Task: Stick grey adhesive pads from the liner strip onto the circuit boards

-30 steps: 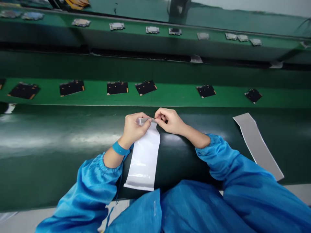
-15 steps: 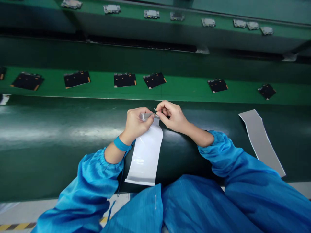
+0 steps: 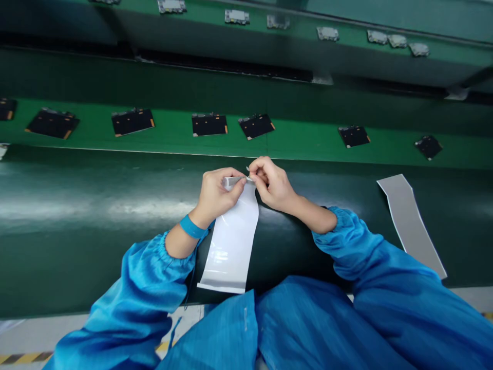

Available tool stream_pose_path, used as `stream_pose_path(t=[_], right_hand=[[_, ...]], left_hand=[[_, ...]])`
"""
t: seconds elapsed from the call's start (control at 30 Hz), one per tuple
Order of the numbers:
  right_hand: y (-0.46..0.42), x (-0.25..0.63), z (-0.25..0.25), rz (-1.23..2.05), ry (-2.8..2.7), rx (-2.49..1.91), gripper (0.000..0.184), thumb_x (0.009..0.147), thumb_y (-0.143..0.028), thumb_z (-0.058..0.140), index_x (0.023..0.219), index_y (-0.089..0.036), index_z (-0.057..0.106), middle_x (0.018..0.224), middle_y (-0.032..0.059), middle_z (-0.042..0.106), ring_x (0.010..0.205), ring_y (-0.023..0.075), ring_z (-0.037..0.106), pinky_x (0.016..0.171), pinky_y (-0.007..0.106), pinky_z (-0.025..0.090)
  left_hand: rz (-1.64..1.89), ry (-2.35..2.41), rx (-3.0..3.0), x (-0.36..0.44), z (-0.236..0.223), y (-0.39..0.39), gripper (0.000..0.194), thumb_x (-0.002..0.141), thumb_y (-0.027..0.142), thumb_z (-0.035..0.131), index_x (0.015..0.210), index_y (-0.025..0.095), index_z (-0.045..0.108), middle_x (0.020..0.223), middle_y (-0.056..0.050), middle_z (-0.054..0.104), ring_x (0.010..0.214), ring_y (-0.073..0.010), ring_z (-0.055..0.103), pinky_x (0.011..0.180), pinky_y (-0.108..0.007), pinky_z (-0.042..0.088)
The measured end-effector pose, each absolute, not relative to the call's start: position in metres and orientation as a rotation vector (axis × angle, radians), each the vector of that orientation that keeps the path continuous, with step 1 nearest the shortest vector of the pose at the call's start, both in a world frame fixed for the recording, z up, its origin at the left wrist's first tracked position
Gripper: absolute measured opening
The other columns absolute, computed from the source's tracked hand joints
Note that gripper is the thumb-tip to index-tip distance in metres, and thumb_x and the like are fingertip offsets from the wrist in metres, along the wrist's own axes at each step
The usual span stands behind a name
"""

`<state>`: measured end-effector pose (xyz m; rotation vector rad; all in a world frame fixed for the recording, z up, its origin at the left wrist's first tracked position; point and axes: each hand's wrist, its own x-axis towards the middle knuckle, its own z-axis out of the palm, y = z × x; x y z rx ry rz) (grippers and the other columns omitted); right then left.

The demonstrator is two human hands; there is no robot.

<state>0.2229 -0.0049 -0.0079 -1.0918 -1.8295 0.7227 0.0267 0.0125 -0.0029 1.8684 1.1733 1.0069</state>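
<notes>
The glossy white sheet (image 3: pixel 233 234) lies nearward of the grip, on the body side; its long axis runs from the fingers toward the person, leaning a little left; its far edge, showing a folded grey band, is where the two hands meet. The left hand (image 3: pixel 219 192) is the nearer, its thumb and fingers clasping that edge; the right hand (image 3: pixel 272 185) is just beside it at the far right corner, thumb and forefinger pinching a pale sliver (image 3: pixel 250 179); I cannot tell whether this is part of the sheet. Right of the grip, well apart, a grey strip (image 3: pixel 413 221) lies lengthwise on the worktop (image 3: pixel 115 257), partly behind the right sleeve (image 3: pixel 358 246); beyond the grip stand a row of black circuit boards (image 3: pixel 210 126) and, farther off, smaller silvery modules (image 3: pixel 236 17); the leftmost of each are cut off, and the curled fingers hide the contact.
</notes>
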Motion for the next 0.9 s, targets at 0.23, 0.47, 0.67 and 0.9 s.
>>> stream_pose_path(t=[0.23,0.47,0.67,0.9], right_hand=[[0.006,0.229,-0.010,0.905,-1.495,-1.155,0.024,0.099,-0.037,0.061,0.113,-0.028,0.044,0.092,0.0016,0.059,0.067,0.0152,0.051,0.060,0.030,0.042],[0.083,0.198,0.019,0.859,-1.684,-1.074,0.035,0.098,-0.047,0.067,0.116,-0.028,0.043,0.093,0.0013,0.058,0.070,0.0149,0.052,0.061,0.029,0.043],[0.192,0.089,0.015,1.096,-2.110,-0.825,0.037,0.089,-0.028,0.073,0.112,-0.026,0.045,0.084,-0.0053,0.062,0.063,0.0107,0.049,0.061,0.024,0.041],[0.240,0.011,-0.015,1.255,-2.256,-0.878,0.033,0.082,-0.015,0.067,0.102,-0.026,0.043,0.074,-0.0066,0.066,0.074,0.0148,0.064,0.068,0.024,0.046]], left_hand=[[1.023,1.094,1.953,0.030,-0.005,0.010,0.014,0.088,0.027,0.068,0.082,0.020,0.078,0.077,-0.003,0.078,0.067,-0.0165,0.068,0.066,-0.027,0.049],[1.067,0.907,2.031,0.036,-0.011,0.007,0.010,0.086,0.017,0.066,0.083,0.018,0.074,0.078,-0.002,0.076,0.065,-0.0152,0.066,0.063,-0.027,0.045],[0.941,0.888,2.101,0.039,-0.015,0.007,0.008,0.088,0.018,0.067,0.083,0.019,0.074,0.085,-0.004,0.078,0.079,-0.0208,0.073,0.072,-0.030,0.051],[0.810,0.880,2.174,0.040,-0.010,0.008,0.011,0.090,0.022,0.067,0.082,0.019,0.074,0.093,-0.005,0.081,0.089,-0.0231,0.076,0.074,-0.032,0.050]])
